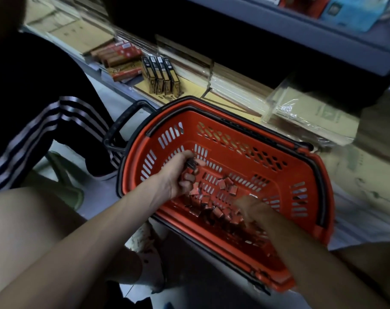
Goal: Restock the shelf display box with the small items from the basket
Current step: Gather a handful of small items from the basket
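Closest to the lens, low in the frame, two bare forearms reach forward, and at the end of the one coming from the lower left, the left hand (180, 175) is curled tight round a stack of the small items (214, 208), with red-and-dark packets showing between its fingers. Over at centre-right the right hand (249, 208) is down in the heap, but it is smeared with blur, so I cannot tell whether its fingers are spread or closed on anything. Both hands are inside the red basket (234, 134) on the floor in the middle of the frame. The packets are piled toward its near edge, with a few strays further up the slotted base. Now the risks, as I read them: that left fistful looks overfull, and a squeeze or a quick lift could pop packets out, back into the basket or onto the floor. The basket seems to lean toward the camera, so the heap could slide as the right hand digs. Beyond it, upper centre, the bottom shelf (122, 90) carries black-and-gold boxes (161, 76) and, further to the upper left, reddish cartons (118, 61). Which of these is the display box I cannot tell, so a drop into the wrong place is possible. Someone's striped trousers (44, 130) crowd the left side, close to the black handle (120, 128), which leaves tight room for a swinging elbow.
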`<state>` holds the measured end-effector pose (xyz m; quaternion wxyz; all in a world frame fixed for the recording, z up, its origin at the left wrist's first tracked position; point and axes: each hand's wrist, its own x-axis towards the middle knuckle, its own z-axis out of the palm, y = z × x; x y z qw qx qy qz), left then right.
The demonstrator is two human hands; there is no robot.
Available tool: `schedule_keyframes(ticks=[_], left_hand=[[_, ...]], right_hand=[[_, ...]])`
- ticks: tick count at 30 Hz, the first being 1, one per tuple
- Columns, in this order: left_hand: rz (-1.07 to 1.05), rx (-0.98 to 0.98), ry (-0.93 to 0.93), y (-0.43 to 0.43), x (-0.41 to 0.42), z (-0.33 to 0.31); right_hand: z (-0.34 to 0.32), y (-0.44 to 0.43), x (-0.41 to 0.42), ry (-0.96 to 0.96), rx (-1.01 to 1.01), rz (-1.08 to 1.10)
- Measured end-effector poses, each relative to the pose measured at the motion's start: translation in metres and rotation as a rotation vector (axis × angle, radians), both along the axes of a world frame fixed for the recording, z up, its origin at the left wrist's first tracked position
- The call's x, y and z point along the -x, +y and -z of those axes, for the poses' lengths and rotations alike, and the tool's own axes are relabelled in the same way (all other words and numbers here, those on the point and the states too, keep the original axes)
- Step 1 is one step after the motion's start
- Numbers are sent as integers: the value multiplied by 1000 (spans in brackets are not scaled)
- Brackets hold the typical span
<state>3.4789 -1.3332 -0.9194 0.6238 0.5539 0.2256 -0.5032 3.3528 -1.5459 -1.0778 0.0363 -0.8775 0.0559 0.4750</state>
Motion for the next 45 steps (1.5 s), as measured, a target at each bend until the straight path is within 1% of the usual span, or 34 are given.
schedule_keyframes(ticks=[6, 9, 13, 19, 23, 25, 27, 30, 34, 36, 40, 45], left_hand=[[-93, -2, -34, -5, 10, -9], [-170, 24, -4, -2, 15, -16], [-240, 81, 35, 0, 19, -27], [-280, 236, 36, -2, 30, -51], [-259, 377, 58, -3, 35, -67], [-261, 422, 62, -3, 36, -75], [-268, 429, 57, 0, 38, -80], [-259, 437, 47, 5, 41, -83], [-324, 456, 41, 6, 39, -86], [-386, 501, 59, 6, 36, -88], [-442, 593, 61, 6, 33, -96], [-499, 636, 123, 6, 31, -100]], right_hand=[[-54, -14, -21, -241, -208, 244], [-97, -16, -33, -378, -333, 279], [-170, -5, -49, -557, -476, 319], [-262, 31, -63, -770, -600, 279], [-283, 64, -64, -818, -655, 229], [-285, 81, -62, -836, -619, 167], [-284, 95, -64, -869, -526, 90], [-285, 106, -68, -832, -436, 15], [-287, 116, -70, -750, -406, 31], [-289, 120, -70, -745, -409, 47], [-297, 125, -66, -816, -409, 42], [-301, 126, -62, -884, -348, -4]])
